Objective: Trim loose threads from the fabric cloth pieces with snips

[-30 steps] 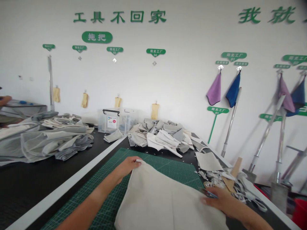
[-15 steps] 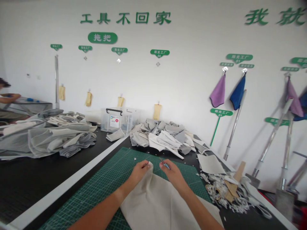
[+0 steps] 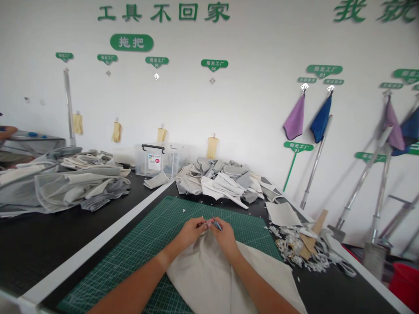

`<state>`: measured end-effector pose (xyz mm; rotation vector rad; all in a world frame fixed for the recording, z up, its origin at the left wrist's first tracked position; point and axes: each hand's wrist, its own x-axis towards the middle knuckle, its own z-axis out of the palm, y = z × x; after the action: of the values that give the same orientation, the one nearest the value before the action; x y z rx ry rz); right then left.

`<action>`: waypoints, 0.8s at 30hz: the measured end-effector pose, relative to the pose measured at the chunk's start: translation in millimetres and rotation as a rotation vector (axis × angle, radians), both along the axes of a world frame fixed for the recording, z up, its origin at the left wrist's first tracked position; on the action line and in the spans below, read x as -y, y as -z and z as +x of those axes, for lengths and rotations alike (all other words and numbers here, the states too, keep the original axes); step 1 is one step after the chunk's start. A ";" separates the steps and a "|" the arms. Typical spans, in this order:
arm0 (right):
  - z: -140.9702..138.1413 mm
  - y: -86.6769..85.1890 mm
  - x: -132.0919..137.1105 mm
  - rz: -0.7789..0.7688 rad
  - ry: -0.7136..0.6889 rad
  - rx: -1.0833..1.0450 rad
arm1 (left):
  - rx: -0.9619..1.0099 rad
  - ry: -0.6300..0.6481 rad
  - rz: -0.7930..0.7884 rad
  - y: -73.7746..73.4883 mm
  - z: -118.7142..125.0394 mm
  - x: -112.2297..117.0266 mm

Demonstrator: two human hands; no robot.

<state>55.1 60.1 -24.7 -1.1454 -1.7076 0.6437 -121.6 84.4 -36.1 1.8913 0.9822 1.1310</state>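
A large piece of light grey-beige fabric spreads over the green cutting mat in front of me. My left hand is closed, pinching the fabric's far edge, which is pulled up into folds. Against its fingertips, my right hand is closed around a small blue-handled pointed tool; its thin metal tip points up and left. Whether the right fingers also grip the fabric edge is hidden.
Behind the mat lies a heap of grey and white fabric pieces; a bigger pile is at left. A clear plastic box stands between them. Scraps and a flat beige piece lie at right. Part of another person shows far left.
My right hand has moved left with the pointed tool and now meets my left hand at the fabric edge. The camera view has shifted slightly.
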 end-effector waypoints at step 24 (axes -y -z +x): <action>7.4 20.0 -18.1 -0.034 0.071 -0.130 | -0.021 -0.038 0.065 1.6 2.5 -1.9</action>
<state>62.5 78.2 -44.6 -1.1567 -1.5447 0.6903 -119.1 86.3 -37.7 1.9467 1.0076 1.1800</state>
